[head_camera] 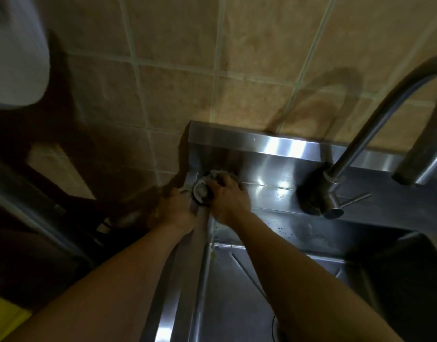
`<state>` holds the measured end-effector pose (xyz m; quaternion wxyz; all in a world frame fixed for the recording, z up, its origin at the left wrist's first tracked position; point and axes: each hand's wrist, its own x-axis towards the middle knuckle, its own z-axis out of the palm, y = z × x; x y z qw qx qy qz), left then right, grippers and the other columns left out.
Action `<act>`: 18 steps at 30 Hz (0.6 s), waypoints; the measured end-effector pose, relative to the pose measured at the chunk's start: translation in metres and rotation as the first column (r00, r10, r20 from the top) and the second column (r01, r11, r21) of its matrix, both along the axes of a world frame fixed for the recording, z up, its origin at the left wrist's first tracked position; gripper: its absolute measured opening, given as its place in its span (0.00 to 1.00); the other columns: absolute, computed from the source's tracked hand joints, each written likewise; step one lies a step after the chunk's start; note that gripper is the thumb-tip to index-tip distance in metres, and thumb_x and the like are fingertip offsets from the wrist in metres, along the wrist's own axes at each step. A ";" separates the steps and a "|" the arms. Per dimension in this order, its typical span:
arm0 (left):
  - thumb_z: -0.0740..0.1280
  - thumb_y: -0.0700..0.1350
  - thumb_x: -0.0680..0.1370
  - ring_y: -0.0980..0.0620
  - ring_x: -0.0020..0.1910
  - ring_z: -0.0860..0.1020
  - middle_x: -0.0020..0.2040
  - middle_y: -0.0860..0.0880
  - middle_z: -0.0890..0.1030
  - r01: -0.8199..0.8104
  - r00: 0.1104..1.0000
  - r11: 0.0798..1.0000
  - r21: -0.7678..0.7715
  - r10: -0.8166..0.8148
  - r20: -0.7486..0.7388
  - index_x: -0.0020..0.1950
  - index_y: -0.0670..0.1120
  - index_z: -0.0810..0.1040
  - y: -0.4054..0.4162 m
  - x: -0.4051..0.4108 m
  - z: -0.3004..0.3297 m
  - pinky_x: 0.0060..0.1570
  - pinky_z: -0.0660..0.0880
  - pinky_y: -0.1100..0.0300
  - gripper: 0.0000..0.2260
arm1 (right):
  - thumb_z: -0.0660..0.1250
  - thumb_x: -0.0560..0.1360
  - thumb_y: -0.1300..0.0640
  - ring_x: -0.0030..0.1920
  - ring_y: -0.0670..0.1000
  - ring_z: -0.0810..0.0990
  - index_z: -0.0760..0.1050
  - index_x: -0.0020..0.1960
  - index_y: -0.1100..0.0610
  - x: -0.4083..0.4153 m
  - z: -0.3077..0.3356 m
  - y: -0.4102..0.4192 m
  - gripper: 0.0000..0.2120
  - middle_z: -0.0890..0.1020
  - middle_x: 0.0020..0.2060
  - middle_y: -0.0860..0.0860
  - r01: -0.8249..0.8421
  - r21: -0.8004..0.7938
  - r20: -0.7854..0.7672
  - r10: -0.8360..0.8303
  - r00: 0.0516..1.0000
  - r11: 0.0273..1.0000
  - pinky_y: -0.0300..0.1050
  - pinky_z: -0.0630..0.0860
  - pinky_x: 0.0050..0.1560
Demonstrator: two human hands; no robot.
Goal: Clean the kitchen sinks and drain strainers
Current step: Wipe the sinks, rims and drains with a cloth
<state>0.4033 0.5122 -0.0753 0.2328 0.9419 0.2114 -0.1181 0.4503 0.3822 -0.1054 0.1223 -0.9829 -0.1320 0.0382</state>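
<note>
Both my hands meet at the back left corner of the stainless steel sink [237, 304]. My left hand [174, 212] grips a round metal drain strainer [200, 191] from the left, over the sink's edge. My right hand [228, 197] holds a grey scouring pad [216, 174] pressed against the strainer from the right. The pad is mostly hidden under my fingers. The sink basin lies below my forearms, and part of its drain opening [276, 327] shows beside my right arm.
A curved steel faucet [355, 149] with a side lever [353, 199] stands at the right on the sink's back ledge [274, 174]. Tan wall tiles [237, 58] rise behind. A white object [15, 58] hangs top left. Dark pipes and shadow fill the left side.
</note>
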 end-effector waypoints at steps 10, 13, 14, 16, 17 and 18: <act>0.70 0.47 0.74 0.39 0.64 0.71 0.67 0.41 0.70 -0.017 1.000 0.999 0.033 0.017 0.000 0.70 0.46 0.64 0.000 0.001 -0.001 0.58 0.72 0.47 0.27 | 0.64 0.76 0.49 0.73 0.60 0.56 0.64 0.70 0.51 -0.019 0.012 -0.113 0.24 0.60 0.71 0.59 0.462 -0.095 0.054 -0.459 0.887 0.882 0.54 0.65 0.69; 0.69 0.46 0.74 0.38 0.64 0.71 0.67 0.40 0.70 -0.012 1.000 1.000 0.017 0.012 0.007 0.69 0.46 0.63 0.000 0.002 -0.005 0.55 0.72 0.48 0.26 | 0.59 0.78 0.46 0.75 0.61 0.51 0.62 0.72 0.53 -0.015 0.011 -0.093 0.24 0.58 0.74 0.60 0.540 -0.089 0.016 -0.541 0.841 0.837 0.56 0.52 0.75; 0.70 0.46 0.74 0.38 0.64 0.72 0.66 0.40 0.70 -0.014 1.000 1.000 0.011 0.014 0.008 0.69 0.45 0.63 0.000 0.003 -0.005 0.55 0.72 0.48 0.26 | 0.56 0.79 0.44 0.75 0.60 0.52 0.63 0.72 0.52 -0.013 0.011 -0.086 0.25 0.59 0.74 0.59 0.519 -0.114 0.014 -0.521 0.853 0.847 0.56 0.49 0.76; 0.70 0.45 0.74 0.38 0.64 0.72 0.67 0.41 0.70 -0.015 1.000 1.000 0.015 0.015 0.005 0.69 0.45 0.63 0.001 0.004 -0.005 0.56 0.72 0.48 0.27 | 0.56 0.78 0.41 0.74 0.59 0.56 0.64 0.71 0.49 -0.014 0.011 -0.070 0.25 0.62 0.72 0.56 0.402 -0.071 0.013 -0.403 0.915 0.913 0.56 0.56 0.74; 0.70 0.46 0.74 0.38 0.64 0.72 0.67 0.41 0.70 -0.012 1.000 1.000 0.021 0.012 0.004 0.70 0.45 0.63 0.000 0.004 -0.006 0.56 0.72 0.48 0.27 | 0.58 0.77 0.40 0.73 0.57 0.57 0.65 0.71 0.47 -0.016 0.010 -0.060 0.25 0.63 0.72 0.54 0.303 -0.020 0.007 -0.303 0.953 0.953 0.55 0.61 0.72; 0.70 0.47 0.74 0.38 0.64 0.72 0.67 0.40 0.70 -0.011 1.000 1.000 0.025 0.011 0.005 0.70 0.45 0.63 0.002 0.004 -0.005 0.56 0.72 0.48 0.28 | 0.60 0.76 0.40 0.73 0.56 0.58 0.65 0.71 0.47 -0.019 0.009 -0.047 0.25 0.64 0.72 0.53 0.192 0.015 0.011 -0.192 0.981 0.981 0.54 0.62 0.71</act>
